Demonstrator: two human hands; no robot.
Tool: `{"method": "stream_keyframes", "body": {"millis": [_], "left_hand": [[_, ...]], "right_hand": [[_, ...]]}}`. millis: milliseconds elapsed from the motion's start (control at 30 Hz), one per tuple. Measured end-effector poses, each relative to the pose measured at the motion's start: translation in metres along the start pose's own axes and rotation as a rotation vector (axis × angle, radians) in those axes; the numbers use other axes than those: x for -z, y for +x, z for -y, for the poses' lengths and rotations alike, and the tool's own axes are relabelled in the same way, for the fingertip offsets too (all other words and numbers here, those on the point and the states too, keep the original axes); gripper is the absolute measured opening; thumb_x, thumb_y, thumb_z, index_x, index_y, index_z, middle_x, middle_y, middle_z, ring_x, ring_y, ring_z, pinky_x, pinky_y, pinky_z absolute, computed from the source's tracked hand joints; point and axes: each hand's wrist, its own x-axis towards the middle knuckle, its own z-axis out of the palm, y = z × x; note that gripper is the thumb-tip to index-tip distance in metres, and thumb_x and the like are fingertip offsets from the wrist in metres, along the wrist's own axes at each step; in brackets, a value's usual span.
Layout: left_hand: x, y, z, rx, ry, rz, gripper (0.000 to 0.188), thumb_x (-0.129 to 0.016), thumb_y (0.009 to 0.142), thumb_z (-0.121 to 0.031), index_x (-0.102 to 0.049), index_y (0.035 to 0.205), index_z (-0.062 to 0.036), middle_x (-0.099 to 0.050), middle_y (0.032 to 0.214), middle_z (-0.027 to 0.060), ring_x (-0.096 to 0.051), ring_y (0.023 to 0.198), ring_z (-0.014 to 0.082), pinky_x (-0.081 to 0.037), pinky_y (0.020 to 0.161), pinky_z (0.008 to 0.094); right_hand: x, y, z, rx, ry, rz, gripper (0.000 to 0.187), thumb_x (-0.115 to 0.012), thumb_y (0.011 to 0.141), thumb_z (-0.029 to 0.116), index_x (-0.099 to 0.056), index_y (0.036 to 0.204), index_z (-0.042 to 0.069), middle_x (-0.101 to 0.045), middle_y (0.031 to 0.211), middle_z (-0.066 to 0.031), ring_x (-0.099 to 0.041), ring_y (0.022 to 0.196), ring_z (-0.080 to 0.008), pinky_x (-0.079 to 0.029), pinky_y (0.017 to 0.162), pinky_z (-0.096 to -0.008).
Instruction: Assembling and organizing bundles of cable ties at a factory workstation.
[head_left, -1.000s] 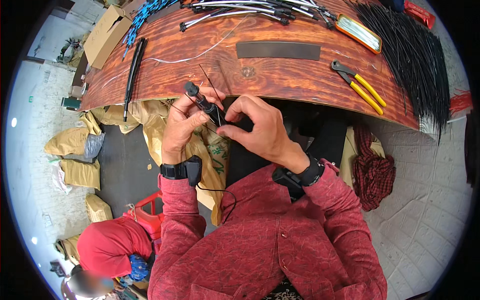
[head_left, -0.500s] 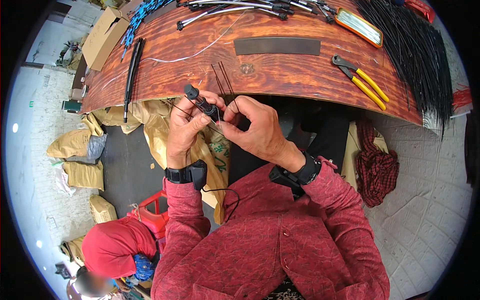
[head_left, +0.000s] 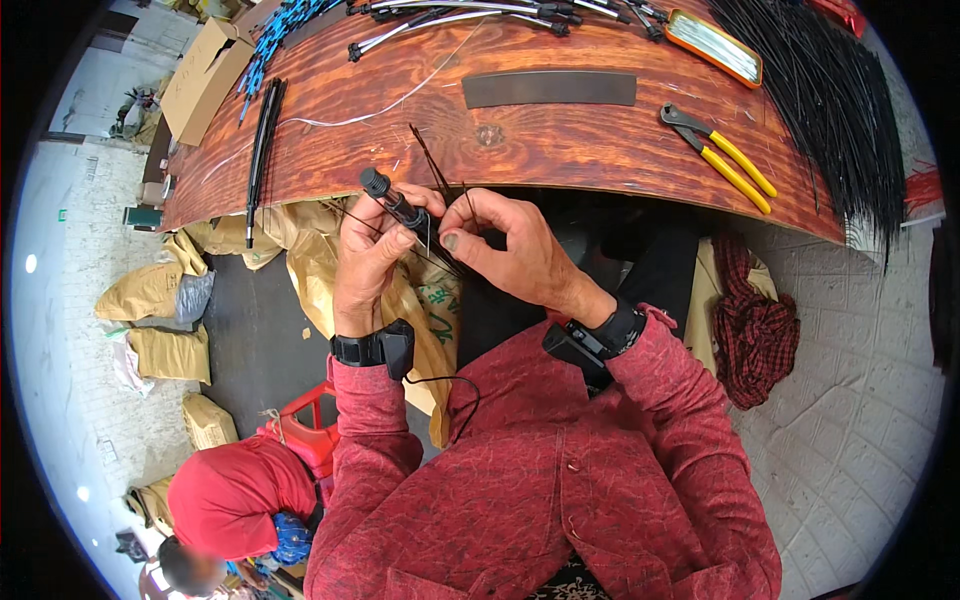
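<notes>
My left hand (head_left: 368, 262) is closed round a black cylindrical part (head_left: 385, 194) with a ridged round end, held tilted just off the table's near edge. Several thin black rods (head_left: 430, 160) stick out from it, up over the table and down below my hands. My right hand (head_left: 520, 250) is close against the part's lower end, thumb and forefinger brought together among the rods. Its fingertips cover what they pinch. A thin pale wire-like piece shows between the hands.
Yellow-handled pliers (head_left: 725, 165), a dark flat strip (head_left: 550, 90), a tin of pale wires (head_left: 714, 45) and a heap of black rods (head_left: 840, 120) lie on the wooden table (head_left: 590, 150). A black rod bundle (head_left: 263, 160) overhangs its left edge. Another person (head_left: 235, 495) sits lower left.
The upright rods have come closer together and leaned left. My right thumb has shifted slightly beside the part. My left hand keeps its hold.
</notes>
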Motion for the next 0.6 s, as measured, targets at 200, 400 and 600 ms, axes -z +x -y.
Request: {"method": "stream_keyframes", "body": {"millis": [200, 400, 600], "left_hand": [[-0.0003, 0.0019, 0.0000, -0.005, -0.014, 0.026, 0.041, -0.078, 0.081, -0.027, -0.060, 0.108, -0.0012, -0.064, 0.103, 0.0112, -0.060, 0.102, 0.0226, -0.045, 0.093, 0.0367], [-0.0054, 0.0024, 0.0003, -0.002, -0.045, 0.020, 0.039, -0.078, 0.080, -0.026, -0.059, 0.105, -0.0035, -0.061, 0.100, 0.0107, -0.058, 0.098, 0.0210, -0.044, 0.089, 0.0350], [-0.0058, 0.0031, 0.0032, -0.021, -0.049, 0.018, 0.039, -0.079, 0.079, -0.028, -0.054, 0.102, -0.0071, -0.058, 0.097, 0.0091, -0.054, 0.094, 0.0199, -0.042, 0.086, 0.0339]], "right_hand": [[-0.0019, -0.0004, 0.0031, -0.112, 0.200, -0.037, 0.016, -0.062, 0.093, 0.015, -0.058, 0.095, -0.001, -0.060, 0.082, -0.0022, -0.059, 0.073, -0.0087, -0.049, 0.069, -0.0245], [-0.0014, 0.0011, 0.0016, -0.181, 0.202, -0.031, 0.013, -0.060, 0.094, 0.012, -0.057, 0.096, -0.001, -0.060, 0.081, -0.0026, -0.060, 0.071, -0.0083, -0.050, 0.065, -0.0238], [-0.0021, 0.0006, -0.0021, -0.187, 0.110, -0.060, 0.014, -0.062, 0.092, 0.010, -0.059, 0.094, -0.003, -0.063, 0.077, -0.0035, -0.061, 0.067, -0.0088, -0.050, 0.062, -0.0242]]}}
